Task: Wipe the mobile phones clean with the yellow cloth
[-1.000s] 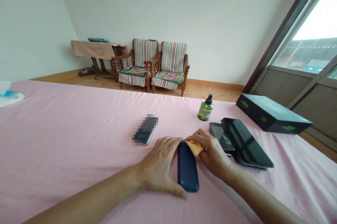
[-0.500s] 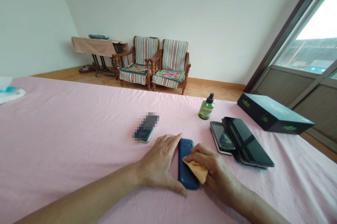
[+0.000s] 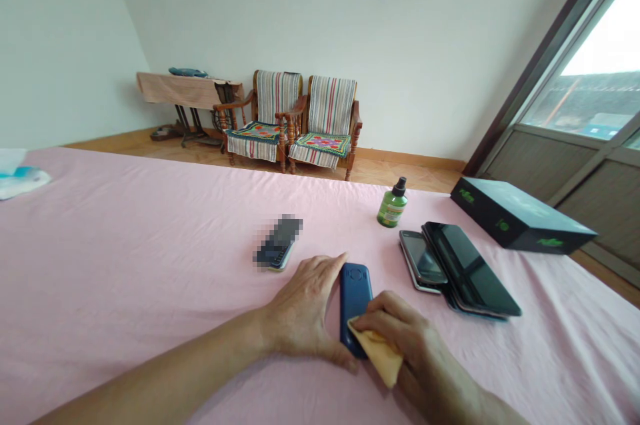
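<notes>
A dark blue keypad-style mobile phone (image 3: 356,285) lies back side up on the pink cloth. My left hand (image 3: 306,312) steadies it by its ends, fingertips at the top left corner and thumb at the bottom. In my closed right hand (image 3: 407,338) is a folded yellow cleaning cloth (image 3: 380,352), pressed against the lower part of the phone's back, which it partly covers. Another phone (image 3: 280,242), blurred by pixels, rests beyond my left hand. To the right of my right hand are a silver-edged phone (image 3: 423,262) and dark tablets (image 3: 473,272), stacked.
A green spray bottle (image 3: 392,204) with a black top stands beyond the phones. At the right edge sits a black box (image 3: 520,215). A white and blue packet (image 3: 23,182) lies far left on the pink cloth (image 3: 150,232). Two wooden chairs (image 3: 327,108) stand behind.
My right hand has slid the yellow cloth down the phone toward me, uncovering more of its upper back. My left hand keeps its place on the phone.
</notes>
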Demonstrator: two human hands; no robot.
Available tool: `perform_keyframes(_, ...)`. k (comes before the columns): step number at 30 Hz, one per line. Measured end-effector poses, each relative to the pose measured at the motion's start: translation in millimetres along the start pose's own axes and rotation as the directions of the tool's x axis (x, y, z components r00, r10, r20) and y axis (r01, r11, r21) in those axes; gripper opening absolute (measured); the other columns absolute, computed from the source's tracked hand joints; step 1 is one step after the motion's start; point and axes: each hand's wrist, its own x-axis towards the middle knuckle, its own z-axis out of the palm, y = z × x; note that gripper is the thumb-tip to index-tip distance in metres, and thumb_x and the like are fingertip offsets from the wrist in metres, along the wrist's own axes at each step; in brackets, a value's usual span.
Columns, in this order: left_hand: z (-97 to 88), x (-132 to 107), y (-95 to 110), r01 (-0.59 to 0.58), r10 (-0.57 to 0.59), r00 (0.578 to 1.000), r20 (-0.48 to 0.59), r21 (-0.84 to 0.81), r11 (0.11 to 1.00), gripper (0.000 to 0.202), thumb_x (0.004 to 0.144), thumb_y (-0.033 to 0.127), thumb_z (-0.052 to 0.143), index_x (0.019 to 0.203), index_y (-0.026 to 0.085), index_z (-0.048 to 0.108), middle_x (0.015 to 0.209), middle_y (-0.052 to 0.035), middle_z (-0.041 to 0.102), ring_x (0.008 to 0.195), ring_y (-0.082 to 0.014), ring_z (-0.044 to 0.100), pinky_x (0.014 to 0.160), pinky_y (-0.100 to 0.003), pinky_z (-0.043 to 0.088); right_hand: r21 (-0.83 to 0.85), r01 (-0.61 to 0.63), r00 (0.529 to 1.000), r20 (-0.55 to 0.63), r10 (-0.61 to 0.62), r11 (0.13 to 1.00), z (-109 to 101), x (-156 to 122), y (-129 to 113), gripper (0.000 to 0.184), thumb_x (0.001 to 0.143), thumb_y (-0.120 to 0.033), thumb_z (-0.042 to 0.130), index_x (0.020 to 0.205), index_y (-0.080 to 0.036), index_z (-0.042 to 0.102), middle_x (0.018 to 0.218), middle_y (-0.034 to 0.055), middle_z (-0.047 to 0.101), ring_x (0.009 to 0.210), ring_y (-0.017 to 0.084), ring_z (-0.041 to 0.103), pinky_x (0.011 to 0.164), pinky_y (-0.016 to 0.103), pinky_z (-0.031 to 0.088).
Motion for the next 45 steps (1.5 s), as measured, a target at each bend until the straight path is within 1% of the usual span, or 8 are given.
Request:
perform_keyframes(4,1.0,-1,-2,0.007,-0.007,1.000,-0.003,0.004,1.000,0.132,0.047,0.069,0.082,0.151,0.018,0.019,0.147,-0.0206,0.039,0.133,-0.0418,0.036,0.110,-0.058,0.026,-0.054,-0.085,0.980,-0.187,0.074,0.995,-5,21,21,0.049,0.065,0.006,0.041,0.097,-0.019,0.068,0.086,0.0052,0.060,0.080,0.018,0.058,0.069,0.028,0.045)
perform_keyframes(9,1.6,-1,-3,-0.003,0.003,1.000,-0.007,-0.005,1.000,0.134,0.046,0.069,0.082,0.151,0.017,0.017,0.147,-0.0219,0.039,0.132,-0.0426,0.036,0.110,-0.058,0.027,-0.190,-0.147,0.948,-0.307,0.084,0.971,2,41,39,0.031,0.069,0.003,0.044,0.079,-0.015,0.066,0.077,0.0045,0.055,0.071,0.018,0.053,0.063,0.029,0.040)
perform_keyframes(18,4.9,-1,-2,-0.006,0.004,0.999,-0.044,-0.028,1.000,0.144,0.045,0.060,0.087,0.153,0.020,0.002,0.146,-0.0212,0.039,0.130,-0.0417,0.039,0.108,-0.059,0.028,-0.240,-0.066,0.972,-0.235,0.008,0.969,14,51,33,0.029,0.077,0.001,0.046,0.085,-0.015,0.069,0.083,0.0075,0.055,0.081,0.022,0.049,0.070,0.034,0.040)
perform_keyframes(25,5.6,0,-2,-0.026,0.022,0.998,-0.065,-0.064,0.998,0.149,0.043,0.055,0.090,0.153,0.023,-0.005,0.143,-0.0201,0.042,0.125,-0.0410,0.043,0.105,-0.058,0.030,-0.199,0.001,0.982,-0.184,-0.038,0.980,17,55,33,0.040,0.077,0.003,0.046,0.100,-0.019,0.070,0.086,0.0062,0.057,0.085,0.022,0.050,0.073,0.034,0.042)
perform_keyframes(29,5.2,0,-2,-0.011,0.009,0.999,-0.047,-0.036,0.999,0.148,0.044,0.056,0.089,0.153,0.021,-0.004,0.144,-0.0215,0.041,0.127,-0.0409,0.042,0.106,-0.058,0.029,-0.167,0.010,0.989,-0.141,-0.033,0.986,12,53,28,0.036,0.076,0.004,0.044,0.093,-0.015,0.069,0.085,0.0075,0.056,0.084,0.022,0.050,0.074,0.036,0.042)
perform_keyframes(36,2.8,0,-1,0.012,-0.013,1.000,-0.014,-0.005,1.000,0.139,0.043,0.060,0.088,0.151,0.014,0.014,0.144,-0.0220,0.041,0.129,-0.0409,0.039,0.109,-0.057,0.029,-0.080,-0.002,0.999,-0.041,-0.002,0.997,13,31,8,0.051,0.059,0.010,0.042,0.094,-0.017,0.068,0.092,0.0075,0.058,0.089,0.023,0.050,0.074,0.035,0.042)
perform_keyframes(40,-1.9,2,0,-0.042,0.042,0.999,-0.006,-0.003,0.999,0.117,0.044,0.061,0.087,0.141,0.018,0.038,0.140,-0.0164,0.048,0.127,-0.0386,0.042,0.110,-0.053,0.030,-0.066,-0.023,0.999,-0.025,0.021,0.998,17,16,1,0.045,0.068,0.009,0.046,0.097,-0.019,0.068,0.094,0.0075,0.059,0.088,0.022,0.051,0.072,0.033,0.042)
perform_keyframes(45,-4.6,4,1,-0.050,0.050,0.999,-0.001,-0.012,0.999,0.113,0.044,0.062,0.086,0.139,0.017,0.042,0.139,-0.0156,0.049,0.125,-0.0375,0.045,0.109,-0.051,0.032,-0.049,-0.018,1.000,0.015,0.019,0.999,17,8,-6,0.028,0.078,0.000,0.055,0.095,-0.018,0.068,0.092,0.0083,0.060,0.086,0.022,0.054,0.068,0.031,0.042)
